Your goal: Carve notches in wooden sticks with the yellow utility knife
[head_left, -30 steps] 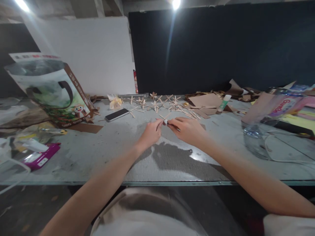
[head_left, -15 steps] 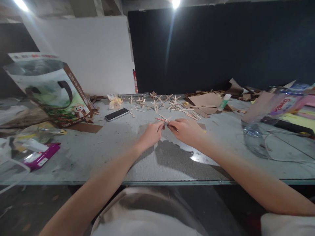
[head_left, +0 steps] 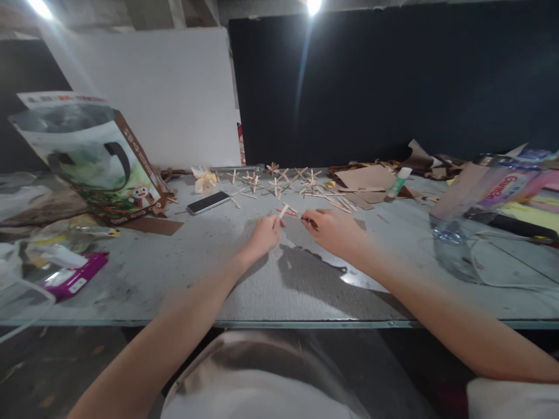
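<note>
In the middle of the table, my left hand (head_left: 266, 233) pinches a small piece of crossed thin sticks (head_left: 284, 210). One stick is pale wood, and another has red on it. Just to the right, my right hand (head_left: 334, 230) is apart from that piece. Its thumb and fingers are bent together, and I cannot make out whether something small is between them. Beyond both hands lie several star-shaped pieces made of crossed wooden sticks (head_left: 276, 186). Loose sticks (head_left: 338, 202) are scattered close by.
A phone (head_left: 208, 202) lies to the left, in front of a large printed bag (head_left: 100, 169). At far left is a purple device (head_left: 76, 276) with a cord. To the right are brown cardboard pieces (head_left: 364, 177), a glue stick (head_left: 398, 183) and a clear plastic bottle (head_left: 454, 247).
My hands have drawn apart, the left one shifting slightly left with the crossed sticks. The pale stick now points more upright. My right fingers no longer touch the piece.
</note>
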Demonstrator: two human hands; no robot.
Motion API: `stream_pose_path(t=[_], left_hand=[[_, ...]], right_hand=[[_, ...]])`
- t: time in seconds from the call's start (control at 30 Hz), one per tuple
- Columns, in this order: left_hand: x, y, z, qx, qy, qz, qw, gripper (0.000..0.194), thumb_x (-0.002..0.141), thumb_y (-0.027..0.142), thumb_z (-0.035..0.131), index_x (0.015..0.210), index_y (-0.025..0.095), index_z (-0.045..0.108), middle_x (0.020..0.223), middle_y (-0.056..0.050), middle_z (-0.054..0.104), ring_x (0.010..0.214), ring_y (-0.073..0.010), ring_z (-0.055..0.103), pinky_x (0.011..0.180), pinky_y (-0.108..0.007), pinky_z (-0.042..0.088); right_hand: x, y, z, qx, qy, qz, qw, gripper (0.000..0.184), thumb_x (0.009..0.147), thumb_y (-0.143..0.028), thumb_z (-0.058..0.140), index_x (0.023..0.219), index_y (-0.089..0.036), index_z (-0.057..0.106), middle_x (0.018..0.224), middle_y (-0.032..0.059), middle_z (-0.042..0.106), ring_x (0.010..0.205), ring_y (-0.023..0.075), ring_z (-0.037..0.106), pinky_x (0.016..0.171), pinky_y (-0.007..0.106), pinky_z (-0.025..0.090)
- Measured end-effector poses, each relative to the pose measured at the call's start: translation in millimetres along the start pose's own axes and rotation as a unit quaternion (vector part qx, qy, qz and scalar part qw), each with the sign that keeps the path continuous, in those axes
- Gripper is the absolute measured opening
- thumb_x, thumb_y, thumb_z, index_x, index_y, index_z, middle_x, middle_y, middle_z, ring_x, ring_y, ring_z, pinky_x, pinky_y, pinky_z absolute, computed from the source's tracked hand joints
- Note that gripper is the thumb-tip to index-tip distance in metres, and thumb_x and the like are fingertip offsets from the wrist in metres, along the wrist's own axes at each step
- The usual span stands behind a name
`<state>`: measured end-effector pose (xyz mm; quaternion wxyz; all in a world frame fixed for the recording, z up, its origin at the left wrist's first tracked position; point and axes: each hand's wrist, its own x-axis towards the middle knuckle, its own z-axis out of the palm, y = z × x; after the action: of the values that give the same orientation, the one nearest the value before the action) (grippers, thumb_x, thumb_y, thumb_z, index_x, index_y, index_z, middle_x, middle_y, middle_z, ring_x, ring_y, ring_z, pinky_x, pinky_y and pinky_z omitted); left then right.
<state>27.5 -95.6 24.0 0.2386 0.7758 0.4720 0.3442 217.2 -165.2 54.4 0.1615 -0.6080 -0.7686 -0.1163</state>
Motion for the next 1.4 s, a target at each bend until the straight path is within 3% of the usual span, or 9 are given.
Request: stream_pose_path(t=[0.2,0.4,0.5,0.6,0.73,0.83,0.93,1.1,1.4], left_hand=[[0,-5,2.2,-0.17,-0.08,0.003,0.982,0.035,0.099,0.038,0.05,0.077,0.019,0.068,0.049,0.005,0.04,0.046,-0.0128,0.035,0.052,-0.026,0.027],[-3,-1,0.9,-0.194,-0.133,0.035,0.971,0.036,0.092,0.042,0.06,0.065,0.02,0.068,0.046,0.004,0.038,0.044,-0.0114,0.032,0.046,-0.026,0.022],[-5,1,-2.1,-0.202,-0.154,0.033,0.967,0.036,0.093,0.043,0.061,0.066,0.02,0.068,0.046,0.005,0.036,0.043,-0.0107,0.03,0.046,-0.026,0.023],[-6,3,-3.3,-0.252,-0.174,0.009,0.952,0.038,0.093,0.049,0.063,0.07,0.019,0.065,0.048,0.007,0.033,0.042,-0.0091,0.026,0.045,-0.025,0.023],[-3,5,-0.8,-0.366,-0.13,-0.013,0.921,0.046,0.091,0.064,0.066,0.078,0.02,0.059,0.051,0.011,0.025,0.042,-0.0063,0.019,0.044,-0.023,0.018],[-1,7,2.0,-0.422,-0.074,-0.003,0.903,0.053,0.087,0.072,0.068,0.081,0.022,0.053,0.049,0.014,0.023,0.04,-0.0051,0.015,0.043,-0.022,0.017],[-1,8,4.2,-0.427,-0.056,0.008,0.903,0.055,0.084,0.074,0.07,0.087,0.022,0.054,0.049,0.014,0.027,0.039,-0.0046,0.018,0.043,-0.022,0.018],[-5,12,5.9,-0.37,-0.032,0.013,0.929,0.056,0.076,0.065,0.083,0.095,0.018,0.062,0.054,0.01,0.048,0.041,-0.004,0.03,0.044,-0.023,0.021],[-8,18,4.2,-0.429,-0.045,-0.003,0.902,0.044,0.089,0.061,0.073,0.087,0.021,0.056,0.05,0.013,0.032,0.038,-0.0048,0.023,0.043,-0.023,0.019]], right_hand=[[4,7,10,0.136,0.039,0.026,0.99,0.026,0.107,-0.037,0.047,0.111,-0.02,0.066,0.087,0.0084,0.077,0.07,0.0219,0.065,0.059,0.032,0.031],[11,15,11,0.178,0.076,0.077,0.978,0.019,0.102,-0.036,0.055,0.103,-0.02,0.065,0.086,0.0093,0.074,0.072,0.0229,0.064,0.062,0.032,0.034],[16,20,10,0.242,0.037,0.081,0.966,0.022,0.097,-0.038,0.06,0.082,-0.022,0.058,0.069,0.0037,0.063,0.062,0.0188,0.055,0.059,0.03,0.032],[17,21,11,0.365,-0.002,0.084,0.927,0.028,0.095,-0.042,0.058,0.076,-0.024,0.05,0.056,-0.0039,0.049,0.049,0.0139,0.044,0.053,0.029,0.031],[13,15,13,0.48,0.03,0.119,0.868,0.033,0.09,-0.053,0.063,0.081,-0.024,0.05,0.054,-0.0083,0.042,0.042,0.011,0.038,0.045,0.027,0.032],[10,6,15,0.508,0.044,0.124,0.852,0.04,0.086,-0.061,0.067,0.082,-0.024,0.051,0.054,-0.0081,0.042,0.042,0.0109,0.04,0.043,0.027,0.034],[7,-1,17,0.517,0.049,0.109,0.847,0.045,0.086,-0.066,0.066,0.079,-0.025,0.05,0.054,-0.0073,0.042,0.044,0.0112,0.04,0.043,0.027,0.033],[5,-7,19,0.503,0.063,0.09,0.857,0.05,0.086,-0.072,0.064,0.078,-0.026,0.05,0.053,-0.0063,0.042,0.047,0.0129,0.04,0.044,0.028,0.031],[4,-7,17,0.474,0.063,0.075,0.875,0.053,0.088,-0.076,0.059,0.076,-0.026,0.048,0.056,-0.0041,0.044,0.053,0.0149,0.043,0.05,0.029,0.032]])
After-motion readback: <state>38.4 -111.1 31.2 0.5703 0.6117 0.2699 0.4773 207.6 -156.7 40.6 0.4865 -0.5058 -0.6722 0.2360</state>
